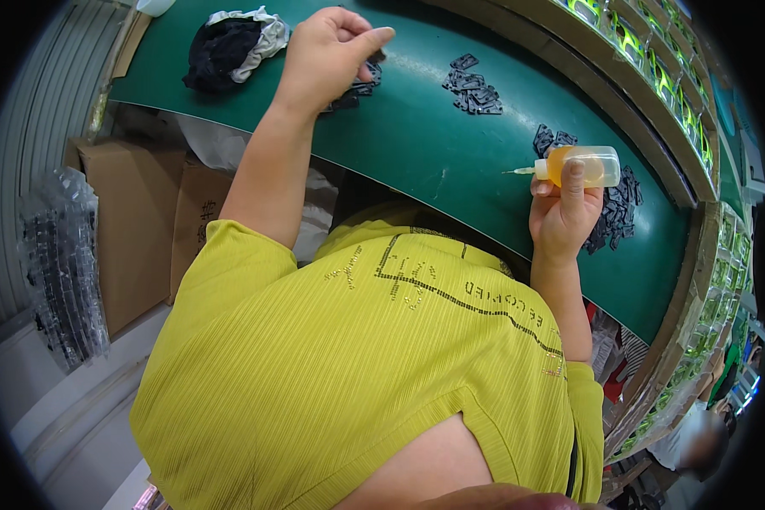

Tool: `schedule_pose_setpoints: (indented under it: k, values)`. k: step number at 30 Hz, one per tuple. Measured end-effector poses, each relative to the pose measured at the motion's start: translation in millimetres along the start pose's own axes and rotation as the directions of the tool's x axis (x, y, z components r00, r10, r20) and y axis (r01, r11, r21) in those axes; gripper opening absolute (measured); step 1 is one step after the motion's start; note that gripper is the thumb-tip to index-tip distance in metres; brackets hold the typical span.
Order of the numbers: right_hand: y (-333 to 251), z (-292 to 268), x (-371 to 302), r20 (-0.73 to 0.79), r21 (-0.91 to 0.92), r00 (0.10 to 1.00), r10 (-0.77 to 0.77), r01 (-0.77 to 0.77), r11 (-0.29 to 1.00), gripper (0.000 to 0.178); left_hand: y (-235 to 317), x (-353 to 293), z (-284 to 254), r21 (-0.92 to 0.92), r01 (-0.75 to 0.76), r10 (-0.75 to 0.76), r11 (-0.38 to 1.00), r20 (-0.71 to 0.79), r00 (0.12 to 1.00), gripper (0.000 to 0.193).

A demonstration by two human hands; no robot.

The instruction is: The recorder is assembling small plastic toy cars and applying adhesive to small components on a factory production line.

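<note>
My right hand [565,208] is wrapped round a clear squeeze bottle [603,165] with amber liquid in it. The bottle lies sideways in the grip, its thin needle tip pointing left over the table. Up at the left, my left hand [336,53] is closed, thumb and fingers together, above a small pile of black plastic parts [364,87]. A dark bit, seemingly one small black plastic part [377,57], shows at its fingertips; the fingers hide most of it.
The green table [425,161] carries another pile of black parts [476,92] in the middle and a larger heap [622,208] beside my right hand. A black and grey cloth bundle [229,51] lies at the far left. Racks of green-lit pieces [646,51] edge the table; a cardboard box [136,229] stands left.
</note>
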State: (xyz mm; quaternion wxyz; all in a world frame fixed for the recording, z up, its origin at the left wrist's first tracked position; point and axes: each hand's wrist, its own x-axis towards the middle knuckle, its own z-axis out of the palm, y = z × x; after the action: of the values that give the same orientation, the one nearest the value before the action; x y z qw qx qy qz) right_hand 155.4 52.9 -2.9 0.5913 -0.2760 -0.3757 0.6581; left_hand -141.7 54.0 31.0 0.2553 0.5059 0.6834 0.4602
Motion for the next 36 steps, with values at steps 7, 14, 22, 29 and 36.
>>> schedule_pose_setpoints:
  k: [7,14,22,29,36]
  values:
    - [0.1,0.7,1.7,0.036,0.018,0.997,-0.066,0.065,0.998,0.017,40.2,-53.5,57.5,-0.304,0.386,-0.169,0.871,0.552,0.816,0.017]
    - [1.8,3.2,2.1,0.055,-0.170,0.976,-0.210,0.216,0.961,0.012,33.7,-63.3,80.4,-0.304,0.474,-0.178,0.826,0.658,0.732,0.025]
    - [4.0,10.2,-0.2,0.151,-0.339,0.952,-0.266,0.303,0.891,0.012,34.7,-64.5,82.6,-0.286,0.470,-0.174,0.835,0.674,0.718,0.024]
    - [5.0,9.6,-1.3,0.139,-0.334,0.960,-0.243,0.277,0.901,0.012,36.5,-64.0,81.7,-0.282,0.478,-0.181,0.832,0.677,0.713,0.024]
    - [4.4,10.0,0.3,0.173,-0.350,0.957,-0.232,0.280,0.894,0.014,35.9,-63.2,82.2,-0.275,0.475,-0.179,0.836,0.681,0.710,0.023]
